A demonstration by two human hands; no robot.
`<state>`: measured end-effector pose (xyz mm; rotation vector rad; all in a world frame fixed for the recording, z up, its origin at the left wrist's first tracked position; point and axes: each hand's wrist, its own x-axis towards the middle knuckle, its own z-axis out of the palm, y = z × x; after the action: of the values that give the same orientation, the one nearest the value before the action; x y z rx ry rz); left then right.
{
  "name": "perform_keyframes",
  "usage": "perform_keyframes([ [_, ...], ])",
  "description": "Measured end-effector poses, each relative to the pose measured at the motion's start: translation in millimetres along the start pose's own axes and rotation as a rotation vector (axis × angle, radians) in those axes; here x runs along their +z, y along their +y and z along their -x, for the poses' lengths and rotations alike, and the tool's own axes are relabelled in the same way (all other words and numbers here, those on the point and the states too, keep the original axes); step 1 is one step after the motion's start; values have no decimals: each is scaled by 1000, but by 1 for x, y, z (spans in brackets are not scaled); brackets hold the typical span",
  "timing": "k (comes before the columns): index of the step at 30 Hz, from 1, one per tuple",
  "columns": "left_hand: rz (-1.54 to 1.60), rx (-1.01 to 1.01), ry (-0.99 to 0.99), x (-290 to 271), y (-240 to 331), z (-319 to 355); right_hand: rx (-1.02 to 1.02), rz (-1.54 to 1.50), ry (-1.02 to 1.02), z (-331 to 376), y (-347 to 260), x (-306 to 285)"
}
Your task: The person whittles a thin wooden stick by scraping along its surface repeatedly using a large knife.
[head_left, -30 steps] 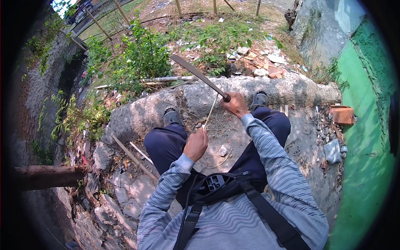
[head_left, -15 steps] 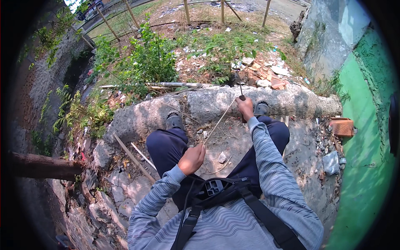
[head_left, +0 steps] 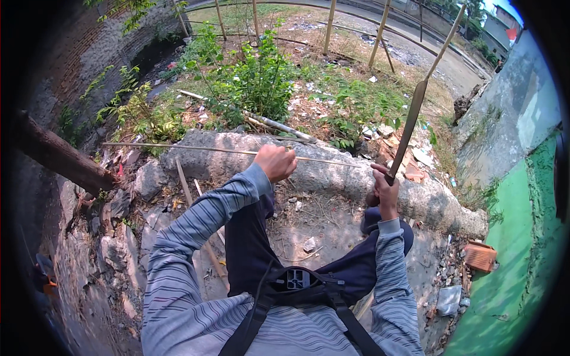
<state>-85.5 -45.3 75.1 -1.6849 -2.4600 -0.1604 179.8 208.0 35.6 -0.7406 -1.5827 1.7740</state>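
My left hand grips a long thin bamboo strip that runs level across the view, from the far left to near my right hand. My right hand holds the handle of a long machete, its blade pointing up and slightly right. The strip's right end reaches close to my right fingers. I sit on rough concrete with my knees bent, feet against a low stone curb.
More split bamboo sticks lie by my left leg. A thick log juts from the left. Green shrubs and rubble lie beyond the curb. A green wall stands at right, with a brick and debris below it.
My left hand rose and swung the strip from a steep diagonal to level. My right hand turned the machete upright. The view tilted up toward the yard.
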Motion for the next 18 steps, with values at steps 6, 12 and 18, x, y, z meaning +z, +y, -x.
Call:
perform_keyframes([
  [6, -37, 236, -52, 71, 27, -35, 241, -47, -142, 18, 43, 31],
  [12, 199, 361, 74, 101, 49, -37, 435, 31, -204, 20, 60, 41],
  [18, 277, 395, 165, 65, 43, -46, 427, 85, -232, 20, 74, 54],
])
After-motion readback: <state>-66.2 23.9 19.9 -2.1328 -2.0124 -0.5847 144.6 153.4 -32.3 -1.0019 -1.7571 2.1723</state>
